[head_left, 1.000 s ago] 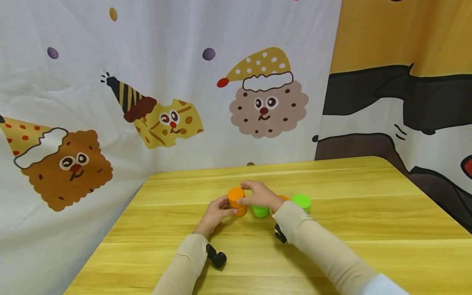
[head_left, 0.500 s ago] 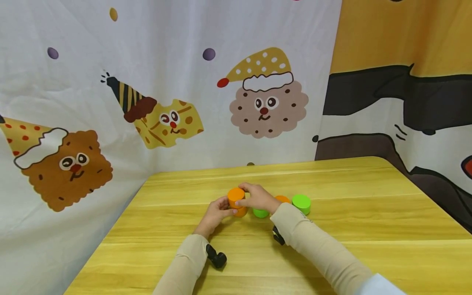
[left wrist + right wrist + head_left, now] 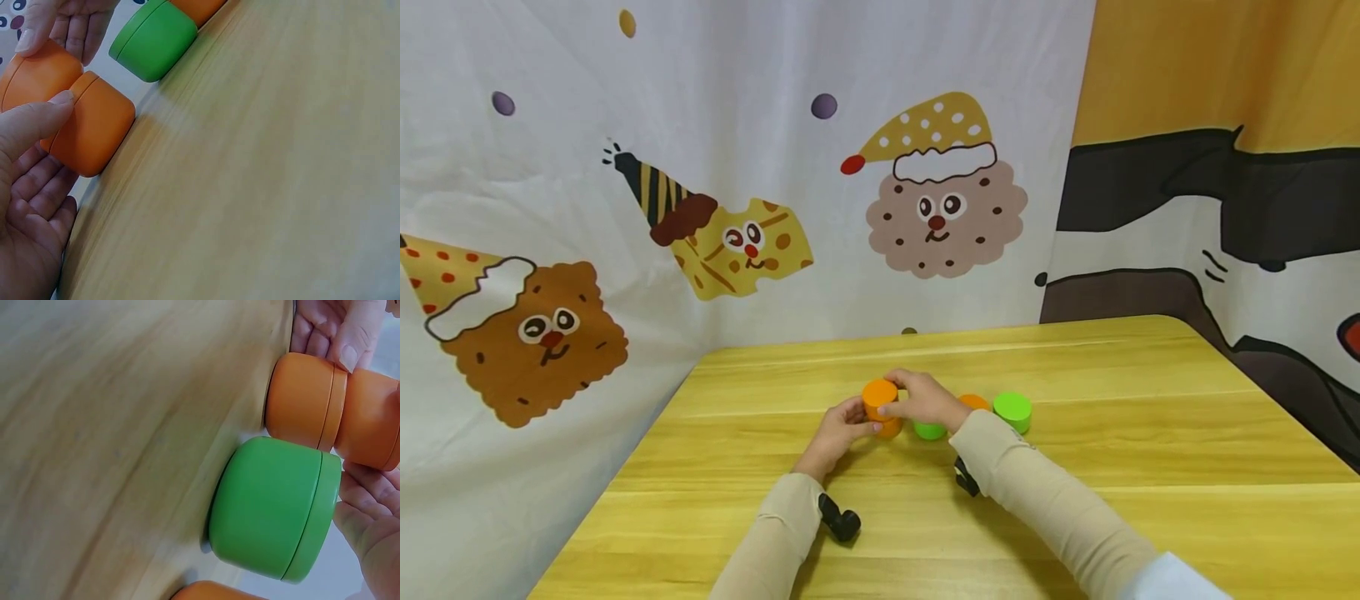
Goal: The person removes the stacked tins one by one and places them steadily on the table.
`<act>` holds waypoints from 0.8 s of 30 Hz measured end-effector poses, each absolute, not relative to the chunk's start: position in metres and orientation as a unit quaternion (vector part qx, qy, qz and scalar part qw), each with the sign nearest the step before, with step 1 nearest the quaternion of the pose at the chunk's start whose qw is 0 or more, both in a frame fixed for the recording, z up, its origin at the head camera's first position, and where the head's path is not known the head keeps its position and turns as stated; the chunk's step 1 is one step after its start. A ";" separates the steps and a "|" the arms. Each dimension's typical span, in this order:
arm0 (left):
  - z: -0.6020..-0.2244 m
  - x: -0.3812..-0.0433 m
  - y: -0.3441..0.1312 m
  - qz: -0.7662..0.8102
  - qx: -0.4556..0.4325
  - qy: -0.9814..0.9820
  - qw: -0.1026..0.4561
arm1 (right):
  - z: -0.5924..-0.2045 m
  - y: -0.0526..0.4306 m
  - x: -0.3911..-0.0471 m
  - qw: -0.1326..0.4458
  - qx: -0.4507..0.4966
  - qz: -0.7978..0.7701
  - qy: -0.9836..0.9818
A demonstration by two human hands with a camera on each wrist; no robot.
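Two orange lidded jars stand one on top of the other. My left hand point(image 3: 835, 435) holds the lower orange jar point(image 3: 100, 125) from the left, its thumb against the lid's edge and its fingers behind. From the right, my right hand point(image 3: 931, 402) grips the upper orange jar point(image 3: 880, 398) between thumb and fingers. The upper jar rests on the lower one's lid. Beside the stack, a green jar point(image 3: 269, 509) stands on the table below my right hand, partly hidden by it in the head view.
Further right stand another orange jar point(image 3: 974, 402), partly covered by the right arm, and a second green jar point(image 3: 1012, 411). The jars are on a wooden table point(image 3: 1112, 400). A cartoon-printed curtain point(image 3: 842, 317) hangs behind its far edge. Black devices point(image 3: 841, 521) sit at both wrists.
My right hand has shifted slightly left and its fingers have settled around the upper orange jar. The left hand and the stack stay almost still.
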State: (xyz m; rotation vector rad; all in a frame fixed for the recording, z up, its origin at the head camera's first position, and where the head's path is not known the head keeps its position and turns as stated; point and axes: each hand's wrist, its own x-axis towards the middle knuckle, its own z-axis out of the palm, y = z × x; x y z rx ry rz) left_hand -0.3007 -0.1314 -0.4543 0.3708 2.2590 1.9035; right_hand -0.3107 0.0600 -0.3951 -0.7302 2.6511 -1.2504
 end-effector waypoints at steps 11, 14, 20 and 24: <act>-0.454 -0.302 -0.132 0.622 0.117 0.771 0.074 | -0.385 0.065 -0.310 0.063 -0.211 -0.419 0.881; -0.454 -0.303 -0.132 0.621 0.112 0.772 0.075 | -0.382 0.068 -0.310 0.058 -0.209 -0.417 0.883; -0.455 -0.304 -0.133 0.630 0.117 0.763 0.084 | -0.379 0.076 -0.309 0.052 -0.195 -0.428 0.881; -0.453 -0.301 -0.132 0.623 0.118 0.769 0.083 | -0.380 0.085 -0.308 0.042 -0.189 -0.435 0.879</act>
